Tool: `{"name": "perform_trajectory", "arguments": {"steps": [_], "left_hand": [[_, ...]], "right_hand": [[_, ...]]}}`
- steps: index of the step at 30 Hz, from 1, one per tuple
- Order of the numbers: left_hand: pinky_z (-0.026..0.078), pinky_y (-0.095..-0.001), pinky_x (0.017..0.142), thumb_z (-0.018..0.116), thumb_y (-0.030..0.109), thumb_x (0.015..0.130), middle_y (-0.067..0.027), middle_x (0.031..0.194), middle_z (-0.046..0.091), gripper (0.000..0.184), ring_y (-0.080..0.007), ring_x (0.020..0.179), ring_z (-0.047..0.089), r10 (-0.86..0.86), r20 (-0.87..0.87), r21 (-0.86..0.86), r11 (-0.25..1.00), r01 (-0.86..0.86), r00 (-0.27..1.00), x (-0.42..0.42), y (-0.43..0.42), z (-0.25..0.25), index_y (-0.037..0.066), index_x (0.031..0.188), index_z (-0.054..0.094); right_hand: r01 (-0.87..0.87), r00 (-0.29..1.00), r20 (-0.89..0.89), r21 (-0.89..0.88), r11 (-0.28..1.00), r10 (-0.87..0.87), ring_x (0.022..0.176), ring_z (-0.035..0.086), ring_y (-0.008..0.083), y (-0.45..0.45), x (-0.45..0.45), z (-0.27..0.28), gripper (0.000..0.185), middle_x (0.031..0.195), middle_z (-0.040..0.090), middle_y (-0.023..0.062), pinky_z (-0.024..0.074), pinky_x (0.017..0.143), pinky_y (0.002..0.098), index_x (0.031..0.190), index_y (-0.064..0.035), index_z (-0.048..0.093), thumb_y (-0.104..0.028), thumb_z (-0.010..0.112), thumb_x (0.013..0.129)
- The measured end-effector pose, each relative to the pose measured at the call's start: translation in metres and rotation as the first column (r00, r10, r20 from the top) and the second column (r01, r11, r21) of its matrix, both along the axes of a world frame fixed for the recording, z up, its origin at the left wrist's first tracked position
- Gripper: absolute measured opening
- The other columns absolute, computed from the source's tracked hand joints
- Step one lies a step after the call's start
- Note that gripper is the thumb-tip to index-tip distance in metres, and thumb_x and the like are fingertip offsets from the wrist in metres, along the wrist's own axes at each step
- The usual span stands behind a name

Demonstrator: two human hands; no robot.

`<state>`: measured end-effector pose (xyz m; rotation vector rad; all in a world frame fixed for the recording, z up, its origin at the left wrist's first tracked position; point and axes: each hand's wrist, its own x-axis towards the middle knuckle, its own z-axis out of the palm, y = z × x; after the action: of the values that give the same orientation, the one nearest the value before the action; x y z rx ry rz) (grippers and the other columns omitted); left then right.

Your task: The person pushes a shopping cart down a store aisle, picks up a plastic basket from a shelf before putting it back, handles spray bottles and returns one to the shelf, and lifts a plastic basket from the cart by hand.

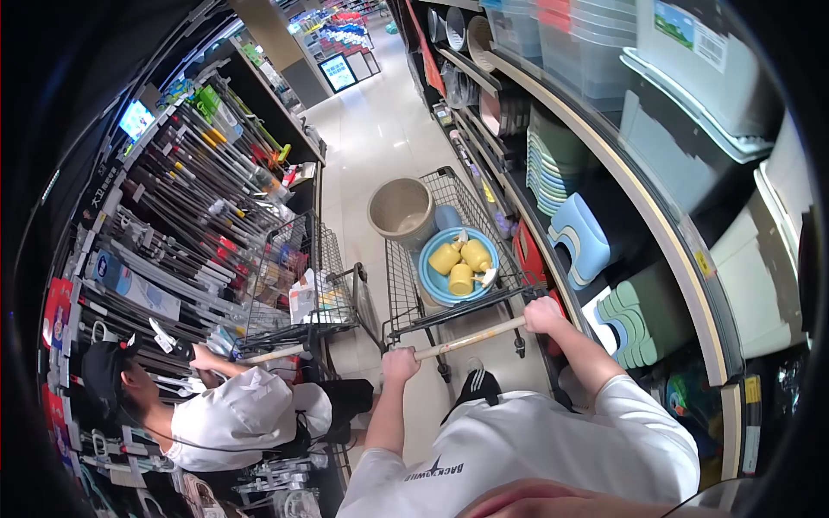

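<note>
My left hand [400,365] is closed around the left end of the shopping cart handle [471,337]. Toward the other end, my right hand [542,314] grips the same bar. In front of me the wire shopping cart [401,285] carries a blue basin [429,287] with several yellow pump bottles [461,279] in it. A beige bucket [401,210] sits at the cart's front left. Beside it is a blue-grey object [446,217], partly hidden by the basin.
At left, a person in a white shirt [233,423] stands by another cart [324,285] and mop racks [190,173]. Shelves at right hold blue and green stools [580,240] and plastic storage boxes [691,129]. The tiled aisle [363,129] runs ahead toward a lit sign [338,73].
</note>
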<state>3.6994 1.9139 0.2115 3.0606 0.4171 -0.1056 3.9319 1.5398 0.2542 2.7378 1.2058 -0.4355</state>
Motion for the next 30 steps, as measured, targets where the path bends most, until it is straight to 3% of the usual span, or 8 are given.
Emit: {"name": "perform_trajectory", "arguments": {"steps": [10, 19, 21, 30], "left_hand": [[0.06, -0.0467, 0.075, 0.067, 0.031, 0.082, -0.0117, 0.087, 0.076, 0.02, -0.0321, 0.084, 0.074, -0.017, -0.054, -0.089, 0.996, 0.012, 0.998, 0.122, 0.072, 0.01, 0.015, 0.091, 0.077], [0.06, -0.0452, 0.073, 0.065, 0.032, 0.085, -0.0115, 0.085, 0.076, 0.021, -0.0317, 0.081, 0.075, -0.041, -0.062, -0.068, 0.997, 0.037, 0.997, 0.221, 0.126, 0.015, 0.016, 0.092, 0.077], [0.06, -0.0453, 0.073, 0.065, 0.031, 0.085, -0.0116, 0.085, 0.076, 0.021, -0.0316, 0.081, 0.075, -0.036, -0.08, -0.064, 0.997, 0.031, 0.996, 0.242, 0.137, 0.017, 0.016, 0.092, 0.077], [0.06, -0.0454, 0.072, 0.064, 0.031, 0.085, -0.012, 0.085, 0.076, 0.022, -0.0316, 0.08, 0.075, -0.034, -0.083, -0.04, 0.999, 0.031, 0.996, 0.342, 0.178, 0.023, 0.016, 0.093, 0.077]], "right_hand": [[0.048, 0.998, 0.032, -0.019, 0.999, -0.048, 0.085, 0.076, 0.0311, 0.069, 0.115, -0.006, 0.023, 0.087, 0.078, 0.0124, 0.0605, 0.077, 0.0449, 0.092, -0.0156, 0.081, -0.028, 0.067, 0.078], [0.071, 0.997, 0.033, 0.014, 0.997, -0.072, 0.085, 0.076, 0.032, 0.12, 0.205, -0.01, 0.022, 0.086, 0.077, 0.0125, 0.0598, 0.076, 0.0456, 0.088, -0.0152, 0.08, -0.03, 0.066, 0.079], [0.082, 0.995, 0.046, 0.034, 0.996, -0.084, 0.082, 0.075, 0.0316, 0.129, 0.225, -0.009, 0.026, 0.083, 0.076, 0.0116, 0.0595, 0.074, 0.0457, 0.085, -0.0142, 0.079, -0.036, 0.069, 0.077], [0.041, 0.998, 0.045, -0.012, 0.999, -0.04, 0.083, 0.076, 0.0297, 0.175, 0.334, -0.02, 0.024, 0.085, 0.077, 0.0097, 0.0595, 0.073, 0.0448, 0.086, -0.0135, 0.077, -0.035, 0.07, 0.078]]}}
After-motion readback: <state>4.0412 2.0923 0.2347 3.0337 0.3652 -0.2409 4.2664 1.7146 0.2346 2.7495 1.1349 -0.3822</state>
